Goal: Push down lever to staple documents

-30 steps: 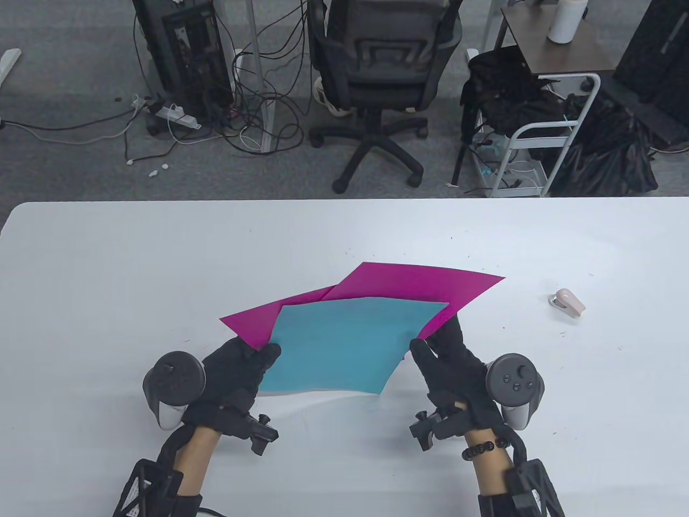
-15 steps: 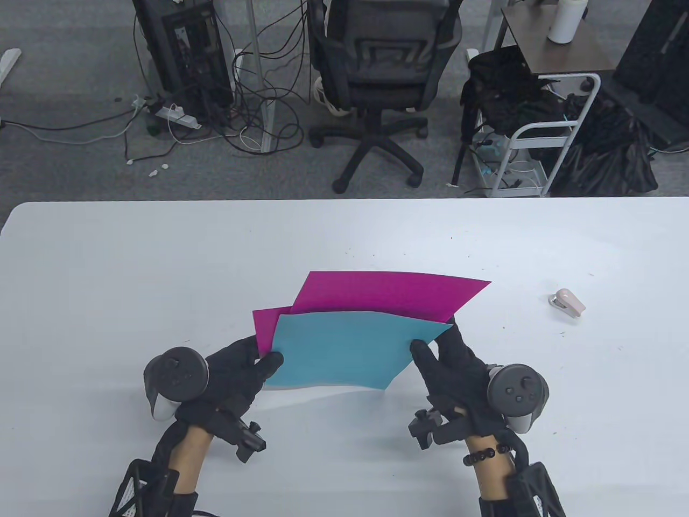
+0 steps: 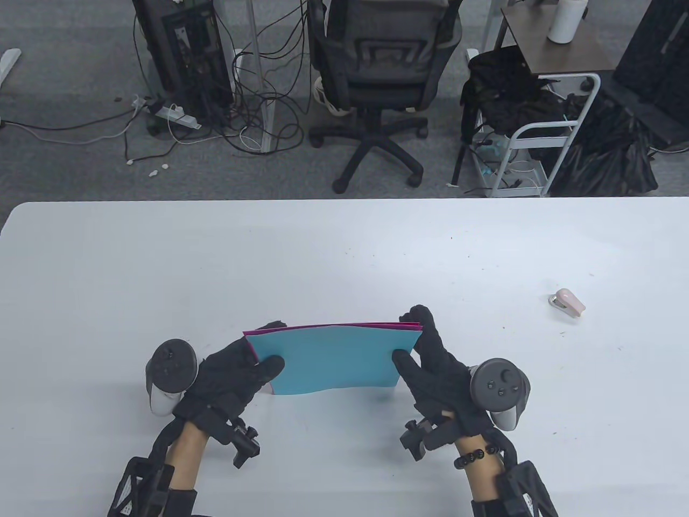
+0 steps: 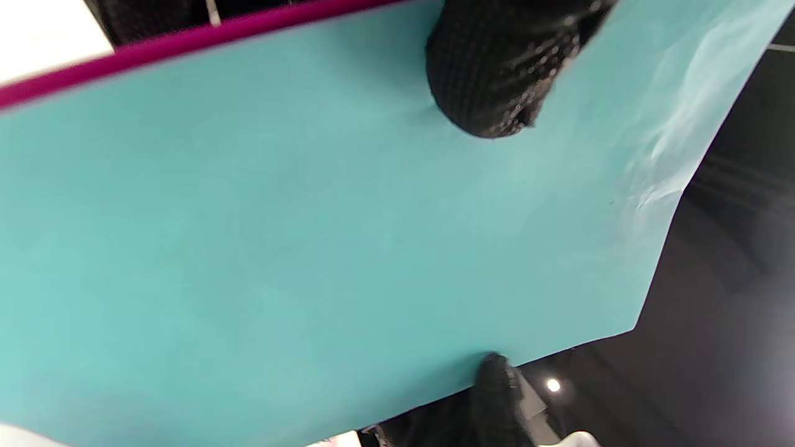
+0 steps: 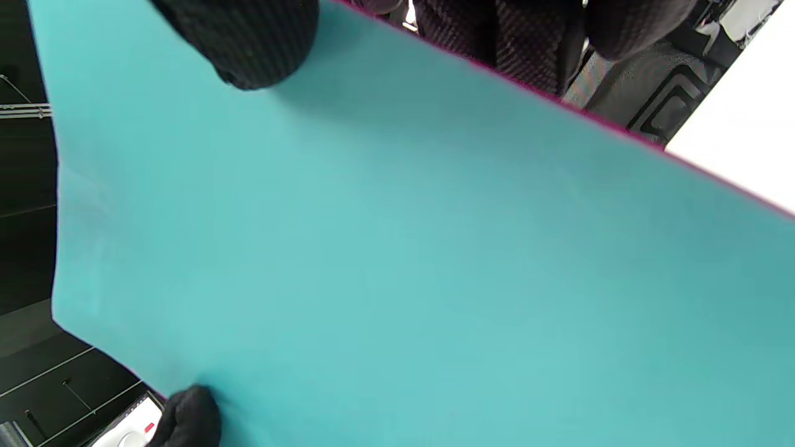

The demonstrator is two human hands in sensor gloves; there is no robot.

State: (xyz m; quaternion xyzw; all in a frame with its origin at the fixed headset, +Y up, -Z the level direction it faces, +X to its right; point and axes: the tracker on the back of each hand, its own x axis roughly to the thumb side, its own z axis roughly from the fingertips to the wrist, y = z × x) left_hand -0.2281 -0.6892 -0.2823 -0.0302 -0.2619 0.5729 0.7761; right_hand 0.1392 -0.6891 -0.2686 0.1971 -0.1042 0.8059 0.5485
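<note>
A stack of paper sheets, a teal sheet in front and magenta sheets behind, stands upright on its lower edge near the table's front. My left hand pinches its left side, thumb on the teal face. My right hand pinches its right side, thumb in front and fingers behind. The teal sheet fills the left wrist view and the right wrist view, with a magenta edge showing behind. A small pink stapler lies on the table to the right, away from both hands.
The white table spreads wide around the papers. Beyond its far edge stand an office chair, a computer tower with cables and a side cart.
The sheets were fanned out and tilted back; both hands have squared them into one stack and raised it upright. The hands have drawn closer together. The stapler has not moved.
</note>
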